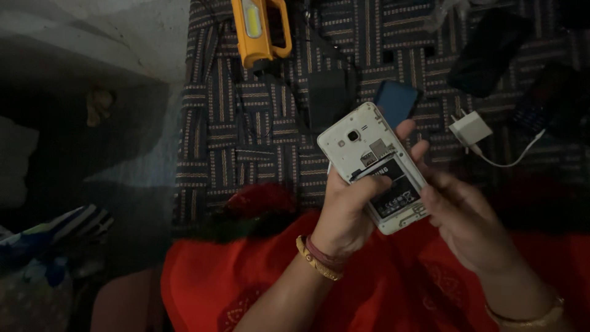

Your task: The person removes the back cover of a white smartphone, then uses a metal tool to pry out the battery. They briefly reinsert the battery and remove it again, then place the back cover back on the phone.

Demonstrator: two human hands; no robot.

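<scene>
While I am watching through the head camera, looking down at a lap in red cloth (381, 289), the left hand (344, 215) is gripping a white phone (372, 166) with its back cover off. That hand is wrapping the phone's lower left edge from beneath, thumb lying along the side, closed firmly on the body. A black battery (393, 184) is sitting in its bay, face up, in the lower half of the phone; the camera lens is showing nearer the top.

The phone's long axis is running on a diagonal, from the upper left, away from the person, down to the lower right, toward the right hand (467, 221). The right hand is sitting just beside the phone's lower right edge, its fingertips (413, 138) curling up along the right side and touching the frame. It is holding nothing of its own, fingers loosely bent, and it is the nearer hand to the battery.

Behind the phone, a small dark blue card-like object (396, 101) is lying on a striped mat (246, 123). A yellow torch (261, 31) is resting at the mat's top, a white charger (470, 129) with its cable to the right, and dark handsets (488, 52) beyond.
</scene>
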